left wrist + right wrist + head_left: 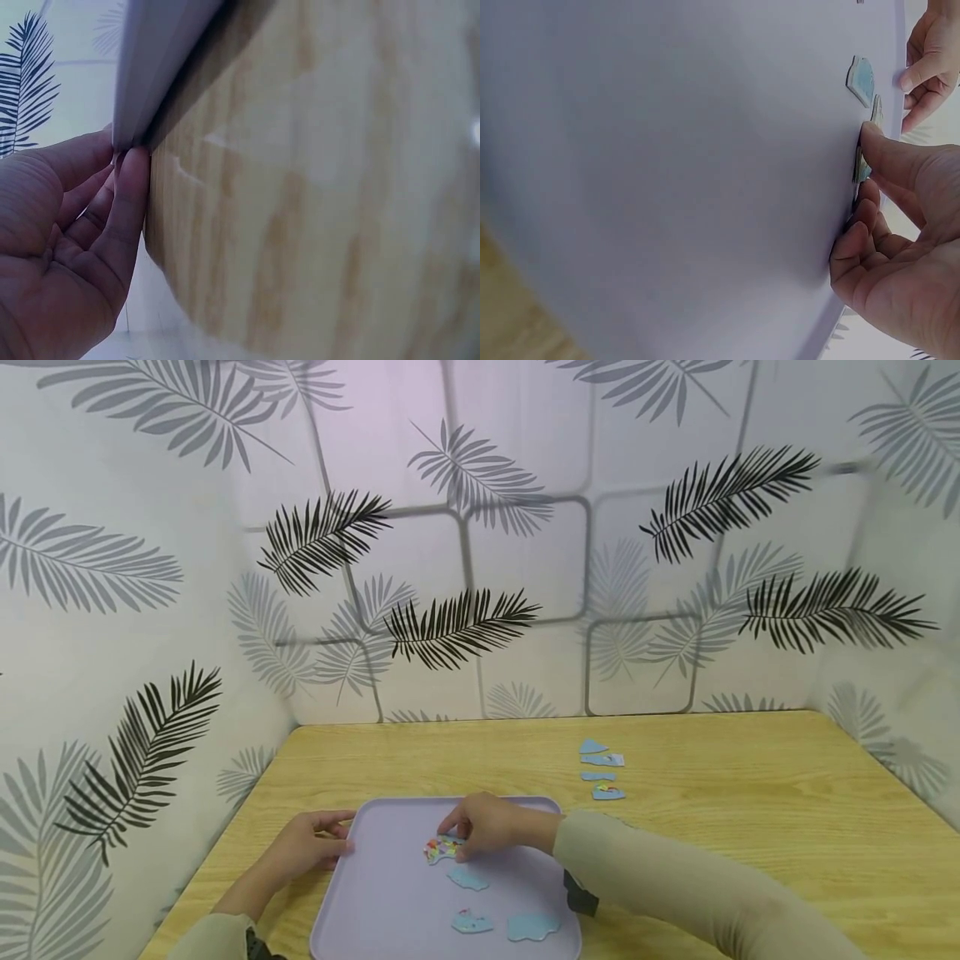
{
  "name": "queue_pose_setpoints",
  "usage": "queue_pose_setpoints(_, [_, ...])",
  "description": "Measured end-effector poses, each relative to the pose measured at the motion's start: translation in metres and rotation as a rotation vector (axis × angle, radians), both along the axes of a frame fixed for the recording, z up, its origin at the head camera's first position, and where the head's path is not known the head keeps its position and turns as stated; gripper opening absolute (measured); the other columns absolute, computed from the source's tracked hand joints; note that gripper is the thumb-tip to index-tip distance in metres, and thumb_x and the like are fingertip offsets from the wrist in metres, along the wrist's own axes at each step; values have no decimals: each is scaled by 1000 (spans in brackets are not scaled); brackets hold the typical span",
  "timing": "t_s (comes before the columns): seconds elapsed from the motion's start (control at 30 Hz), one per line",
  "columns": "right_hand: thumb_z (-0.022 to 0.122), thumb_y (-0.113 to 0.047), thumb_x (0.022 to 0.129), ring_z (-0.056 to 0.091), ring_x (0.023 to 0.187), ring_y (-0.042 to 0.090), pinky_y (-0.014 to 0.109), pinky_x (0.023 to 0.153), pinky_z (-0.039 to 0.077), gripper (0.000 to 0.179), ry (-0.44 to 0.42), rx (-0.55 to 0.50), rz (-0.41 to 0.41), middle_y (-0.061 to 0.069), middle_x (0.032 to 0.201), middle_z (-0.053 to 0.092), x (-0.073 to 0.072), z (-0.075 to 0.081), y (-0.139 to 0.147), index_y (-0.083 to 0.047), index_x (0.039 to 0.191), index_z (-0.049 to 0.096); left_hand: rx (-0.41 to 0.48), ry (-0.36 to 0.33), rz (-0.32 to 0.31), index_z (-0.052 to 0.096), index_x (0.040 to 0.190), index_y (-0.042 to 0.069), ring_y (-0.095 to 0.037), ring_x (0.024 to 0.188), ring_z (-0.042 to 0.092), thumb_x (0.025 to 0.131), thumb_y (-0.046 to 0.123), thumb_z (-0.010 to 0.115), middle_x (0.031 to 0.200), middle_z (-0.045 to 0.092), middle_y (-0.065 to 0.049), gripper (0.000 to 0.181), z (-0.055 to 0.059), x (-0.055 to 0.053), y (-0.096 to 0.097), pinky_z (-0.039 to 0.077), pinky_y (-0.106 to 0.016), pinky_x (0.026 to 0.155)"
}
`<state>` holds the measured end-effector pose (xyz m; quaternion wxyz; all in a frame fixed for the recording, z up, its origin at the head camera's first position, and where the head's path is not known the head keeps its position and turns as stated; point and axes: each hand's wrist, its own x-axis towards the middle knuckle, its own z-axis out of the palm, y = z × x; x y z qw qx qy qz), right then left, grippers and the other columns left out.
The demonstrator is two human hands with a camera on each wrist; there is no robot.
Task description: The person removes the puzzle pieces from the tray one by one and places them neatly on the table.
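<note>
A lilac tray point(390, 902) lies on the wooden table. My left hand point(303, 846) holds its left rim, thumb and fingertips pinching the edge in the left wrist view. Over the upper middle of the tray, my right hand point(487, 825) pinches a colourful puzzle piece point(442, 848) between thumb and fingers, close against the tray surface. The fingers partly cover that piece. Just below it lies a light blue puzzle piece point(468, 878). Nearer the front are a blue piece with a small reddish pattern point(472, 922) and a plain blue piece point(533, 927).
Beyond the tray, several puzzle pieces lie in a column on the table point(712, 802): a blue triangular piece point(592, 747), narrow blue strips and a blue piece with a coloured pattern point(607, 792). A leaf-patterned wall point(525, 668) borders the table's far edge.
</note>
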<state>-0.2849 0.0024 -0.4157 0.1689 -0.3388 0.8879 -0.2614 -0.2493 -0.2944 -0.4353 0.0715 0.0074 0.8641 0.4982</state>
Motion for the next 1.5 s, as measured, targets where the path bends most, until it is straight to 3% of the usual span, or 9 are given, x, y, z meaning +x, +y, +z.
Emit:
queue_pose_setpoints(0.4, [73,-14,71,50,67,5,19,60,44,28,-6,-28,-1,-10,75,55,1,-2,1,-21,98,67,-21,11,-1,54,119,3,-18,73,56,71,9,72,88,54,-9,52,1,-1,1,52,-31,60])
queue_pose_setpoints(0.63, [73,-13,71,48,67,5,19,60,44,17,16,-44,4,-10,73,55,2,-3,2,-18,85,65,-17,16,-8,54,119,2,-18,74,56,71,10,73,88,54,-10,53,0,-1,0,52,-31,60])
queue_pose_setpoints(0.83, [74,-14,71,49,70,5,19,64,43,16,12,-53,-6,-10,75,55,3,-3,3,-18,83,64,-21,16,-9,54,119,2,-18,74,56,70,11,73,87,54,-9,53,0,-1,0,52,-31,60])
queue_pose_setpoints(1.13, [77,-14,67,49,66,6,19,58,44,18,-22,-111,-28,-7,72,56,2,-3,6,-17,80,64,-14,16,-18,54,119,2,-18,74,56,71,10,72,88,53,-10,52,0,1,0,52,-31,60])
queue_pose_setpoints(1.3, [76,-16,68,48,63,5,18,55,43,24,-7,-122,16,-7,71,56,-1,-5,8,-19,89,66,-15,11,-11,54,119,2,-18,74,56,71,9,72,88,53,-10,51,0,0,0,52,-31,60])
queue_pose_setpoints(1.5, [74,-20,70,48,62,2,16,55,43,27,105,-79,106,-13,69,56,-3,-7,9,-16,97,69,-31,11,18,56,117,4,-17,72,55,71,9,73,87,53,-9,49,-1,-1,1,52,-31,59])
